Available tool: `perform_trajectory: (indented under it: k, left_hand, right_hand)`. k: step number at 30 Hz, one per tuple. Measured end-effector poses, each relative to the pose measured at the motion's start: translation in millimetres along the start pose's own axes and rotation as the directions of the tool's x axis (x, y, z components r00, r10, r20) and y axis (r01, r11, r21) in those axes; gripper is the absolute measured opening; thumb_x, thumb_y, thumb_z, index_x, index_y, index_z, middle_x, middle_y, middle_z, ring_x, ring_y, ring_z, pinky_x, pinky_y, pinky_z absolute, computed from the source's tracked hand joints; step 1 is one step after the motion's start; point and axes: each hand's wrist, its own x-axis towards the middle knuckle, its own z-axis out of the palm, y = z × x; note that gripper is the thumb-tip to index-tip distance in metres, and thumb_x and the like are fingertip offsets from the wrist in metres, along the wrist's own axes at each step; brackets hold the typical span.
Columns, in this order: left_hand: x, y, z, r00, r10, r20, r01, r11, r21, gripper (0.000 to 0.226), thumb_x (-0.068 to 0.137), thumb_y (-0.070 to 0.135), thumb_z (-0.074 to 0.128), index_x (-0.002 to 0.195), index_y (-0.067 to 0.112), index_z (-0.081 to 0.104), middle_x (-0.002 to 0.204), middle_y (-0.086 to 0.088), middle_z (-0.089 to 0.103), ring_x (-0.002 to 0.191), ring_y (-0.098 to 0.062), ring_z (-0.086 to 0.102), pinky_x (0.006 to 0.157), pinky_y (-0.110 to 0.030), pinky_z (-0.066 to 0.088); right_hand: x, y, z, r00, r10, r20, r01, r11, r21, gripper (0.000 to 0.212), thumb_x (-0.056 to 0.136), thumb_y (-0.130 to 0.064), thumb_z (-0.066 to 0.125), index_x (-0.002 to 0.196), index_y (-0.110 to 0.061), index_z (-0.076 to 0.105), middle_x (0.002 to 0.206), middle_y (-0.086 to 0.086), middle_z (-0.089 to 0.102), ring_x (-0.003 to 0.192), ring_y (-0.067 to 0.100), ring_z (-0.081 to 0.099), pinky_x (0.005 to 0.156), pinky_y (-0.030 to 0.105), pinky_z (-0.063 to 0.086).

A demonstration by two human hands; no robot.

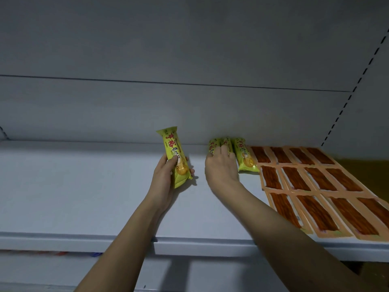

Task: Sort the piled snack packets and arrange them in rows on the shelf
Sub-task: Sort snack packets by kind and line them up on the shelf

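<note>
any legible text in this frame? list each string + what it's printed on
Yellow-green packet in the left hand: large red Chinese characters and smaller dark ones, too blurred to quote.
Yellow-green packets on the shelf beside the right hand: same print, unreadable.
Orange strip packets: no text visible.
Shelf: no labels or numbers legible.

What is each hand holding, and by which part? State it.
The left hand grips a green snack packet around its lower half. The right hand rests on the shelved green packets, gripping nothing.
</note>
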Motion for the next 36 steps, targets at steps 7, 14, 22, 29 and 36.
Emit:
perform_trajectory:
  k: [7, 14, 22, 29, 36]
  left_hand:
    - [13.9, -10.4, -7.7, 0.989, 0.024, -0.143, 0.012, 0.970, 0.244, 0.027, 0.100, 0.025, 0.057, 0.124, 0.013, 0.054, 0.109, -0.009, 0.072, 0.089, -0.021, 0.068, 0.074, -0.037, 0.053]
    - [65.9, -5.0, 23.9, 0.975, 0.151, -0.161, -0.015, 0.773, 0.634, 0.048, 0.100, 0.026, 0.056, 0.145, 0.013, 0.044, 0.088, 0.003, 0.060, 0.088, -0.019, 0.062, 0.081, -0.030, 0.044]
    - [86.5, -29.1, 15.1, 0.973, 0.230, -0.002, -0.092, 0.395, 0.914, 0.041, 0.094, 0.033, 0.049, 0.128, 0.016, 0.066, 0.117, -0.015, 0.068, 0.112, -0.029, 0.061, 0.101, -0.036, 0.045]
    - [84.3, -37.2, 22.2, 0.900, 0.236, 0.366, -0.424, 0.285, 0.860, 0.047, 0.096, 0.038, 0.052, 0.139, 0.020, 0.059, 0.150, -0.005, 0.044, 0.138, -0.020, 0.041, 0.114, -0.025, 0.027]
    - [81.1, -41.9, 18.8, 0.859, 0.044, 0.510, -0.509, 0.169, 0.844, 0.070, 0.091, 0.068, 0.031, 0.153, 0.036, 0.037, 0.160, 0.016, 0.032, 0.152, -0.009, 0.013, 0.125, -0.037, 0.013]
  right_hand:
    - [-11.0, 16.8, 5.7, 0.976, 0.122, -0.183, -0.073, 0.965, 0.252, 0.040, 0.099, -0.039, 0.046, 0.131, -0.017, 0.055, 0.131, 0.009, 0.050, 0.121, 0.030, 0.042, 0.094, 0.045, 0.036]
    - [-2.7, 34.2, 23.5, 0.853, 0.465, -0.238, -0.298, 0.807, 0.510, 0.034, 0.096, -0.034, 0.049, 0.127, -0.022, 0.057, 0.136, 0.009, 0.050, 0.126, 0.031, 0.042, 0.099, 0.051, 0.040]
    - [1.5, 54.4, 53.4, 0.879, 0.472, -0.070, -0.328, 0.706, 0.628, 0.038, 0.100, -0.034, 0.039, 0.134, -0.022, 0.054, 0.150, 0.008, 0.039, 0.134, 0.032, 0.038, 0.107, 0.050, 0.036]
    - [-2.5, 51.5, 49.0, 0.898, 0.439, -0.019, -0.315, 0.672, 0.670, 0.041, 0.101, -0.042, 0.040, 0.134, -0.025, 0.056, 0.156, 0.004, 0.032, 0.141, 0.027, 0.029, 0.115, 0.048, 0.027]
    - [-3.5, 56.5, 49.4, 0.921, 0.387, 0.047, -0.304, 0.637, 0.708, 0.043, 0.101, -0.043, 0.039, 0.140, -0.029, 0.053, 0.160, -0.002, 0.025, 0.145, 0.024, 0.023, 0.118, 0.049, 0.023]
